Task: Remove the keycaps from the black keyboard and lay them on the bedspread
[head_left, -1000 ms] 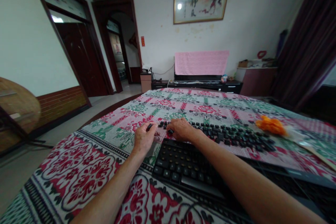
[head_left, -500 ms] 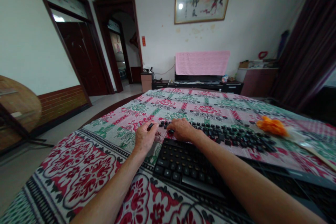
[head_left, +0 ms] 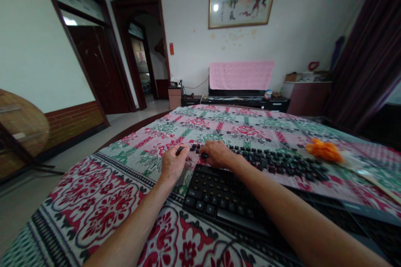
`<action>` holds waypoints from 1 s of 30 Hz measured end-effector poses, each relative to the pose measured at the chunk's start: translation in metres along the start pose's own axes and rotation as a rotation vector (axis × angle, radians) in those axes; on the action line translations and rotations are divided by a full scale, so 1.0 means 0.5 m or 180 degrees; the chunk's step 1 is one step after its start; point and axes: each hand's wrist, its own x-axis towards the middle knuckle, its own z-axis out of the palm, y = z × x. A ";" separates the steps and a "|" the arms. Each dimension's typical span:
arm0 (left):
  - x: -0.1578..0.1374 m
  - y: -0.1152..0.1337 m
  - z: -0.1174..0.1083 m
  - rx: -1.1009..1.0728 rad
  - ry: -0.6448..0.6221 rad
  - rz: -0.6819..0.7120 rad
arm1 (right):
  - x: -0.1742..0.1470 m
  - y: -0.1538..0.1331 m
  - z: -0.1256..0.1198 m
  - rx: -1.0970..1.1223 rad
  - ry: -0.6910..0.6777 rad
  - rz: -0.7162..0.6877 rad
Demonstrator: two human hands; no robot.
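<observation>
My left hand [head_left: 174,159] is closed, with a small black keycap [head_left: 179,150] pinched between thumb and forefinger. Just to its right, my right hand [head_left: 217,153] bends down over the table, its fingertips closed on another black keycap [head_left: 204,155]. Below both hands lies a black keyboard [head_left: 216,200]; its lower rows still carry keys, while bare key posts show in the upper rows. My right forearm covers the keyboard's right part. Loose keycaps [head_left: 278,160] spread in a long band behind the keyboard, running off to the right.
A patterned cloth [head_left: 103,192] covers the round table. On the right lie an orange flower-like bundle [head_left: 324,150], a pale stick [head_left: 382,187] and a second dark keyboard-like panel [head_left: 354,217]. A thin dark cable [head_left: 227,250] curls at the near edge.
Both hands stay almost in place. The fingers of my right hand have shifted very slightly over the keycap beneath them.
</observation>
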 end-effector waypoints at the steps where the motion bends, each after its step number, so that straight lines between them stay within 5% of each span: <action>1: 0.000 0.000 0.000 0.0002 -0.0001 -0.0014 | 0.000 0.000 0.000 -0.0010 0.0010 0.0005; 13: -0.004 0.056 -0.015 -0.0080 -0.0251 -0.0224 | -0.011 0.026 -0.025 0.0180 0.0479 0.0162; 23: -0.027 0.145 -0.048 0.0682 -0.1889 -0.0489 | -0.113 0.015 -0.032 0.0707 0.0369 0.0326; 30: -0.039 0.183 -0.068 0.0919 -0.2569 -0.0578 | -0.181 -0.004 -0.027 0.1274 0.0429 0.0377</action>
